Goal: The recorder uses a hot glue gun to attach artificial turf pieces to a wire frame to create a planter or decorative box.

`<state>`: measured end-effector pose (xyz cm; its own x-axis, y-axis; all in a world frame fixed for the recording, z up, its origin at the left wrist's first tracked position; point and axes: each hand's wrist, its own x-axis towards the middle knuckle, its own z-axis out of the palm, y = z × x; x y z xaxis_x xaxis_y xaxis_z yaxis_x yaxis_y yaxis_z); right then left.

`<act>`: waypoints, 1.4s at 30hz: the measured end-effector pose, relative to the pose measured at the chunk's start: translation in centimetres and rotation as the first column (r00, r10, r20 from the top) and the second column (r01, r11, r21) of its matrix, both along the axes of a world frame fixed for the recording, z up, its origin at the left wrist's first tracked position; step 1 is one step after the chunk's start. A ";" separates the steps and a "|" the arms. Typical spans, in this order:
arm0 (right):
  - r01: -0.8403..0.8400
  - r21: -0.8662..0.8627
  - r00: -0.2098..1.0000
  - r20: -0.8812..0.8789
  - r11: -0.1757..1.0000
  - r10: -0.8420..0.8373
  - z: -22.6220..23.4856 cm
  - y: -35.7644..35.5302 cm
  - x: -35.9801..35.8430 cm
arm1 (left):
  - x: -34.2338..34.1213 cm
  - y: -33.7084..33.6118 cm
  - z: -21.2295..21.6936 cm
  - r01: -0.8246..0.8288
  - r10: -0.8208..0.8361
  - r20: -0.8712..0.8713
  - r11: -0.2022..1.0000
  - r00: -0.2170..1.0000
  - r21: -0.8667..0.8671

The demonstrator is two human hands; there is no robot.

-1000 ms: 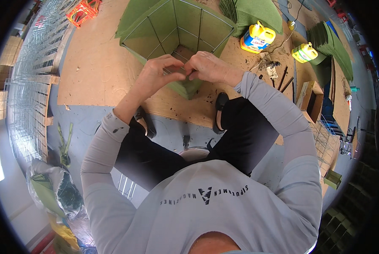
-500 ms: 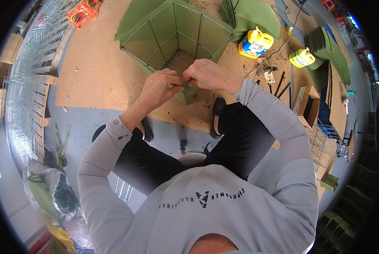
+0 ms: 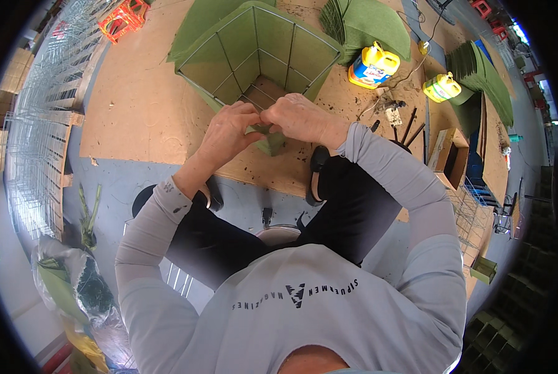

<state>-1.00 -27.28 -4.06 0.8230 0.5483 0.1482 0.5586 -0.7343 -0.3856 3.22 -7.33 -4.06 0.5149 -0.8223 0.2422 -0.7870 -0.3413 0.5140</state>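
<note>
A large angular basket-like wire frame point(image 3: 256, 32) with green felt point(image 3: 198, 60) around its sides stands before me, its mouth toward me. Brown board shows through its bottom. At the near corner of the frame, my left hand point(image 3: 229, 129) is closed, thumb and fingers pinching the felt's edge. My right hand point(image 3: 300, 118) is closed right beside it, fingertips at the same corner. The fingertips nearly touch, and exactly how the felt lies between them is partly hidden. Below the hands a narrow flap of felt hangs down.
Stacked green felt sheets point(image 3: 372, 31) lie beyond, right of the frame. Two yellow jugs, one nearer point(image 3: 373, 65) and one farther point(image 3: 442, 87), stand on the right near a cord and dark rods point(image 3: 409, 123). Wire racks point(image 3: 36, 162) line the left. Brown board point(image 3: 129, 118) covers the floor.
My right hand has shifted slightly left and down, closer to the left hand. The left hand has moved a little left at the same corner, and the frame stays in place.
</note>
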 end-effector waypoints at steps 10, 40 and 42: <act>-0.024 0.035 0.997 -0.072 0.999 0.026 0.5 -0.1 0.6 | -0.7 -0.2 -0.5 -0.028 0.028 0.042 1.000 0.999 0.012; -0.018 0.036 0.994 -0.109 0.999 0.022 1.5 -0.8 0.8 | -2.4 -1.2 -1.3 -0.227 0.228 0.030 0.973 0.973 -0.039; 0.011 0.067 0.996 -0.091 0.998 -0.005 2.7 -1.6 1.3 | -2.4 -1.3 -1.2 -0.208 0.210 0.094 0.978 0.973 -0.021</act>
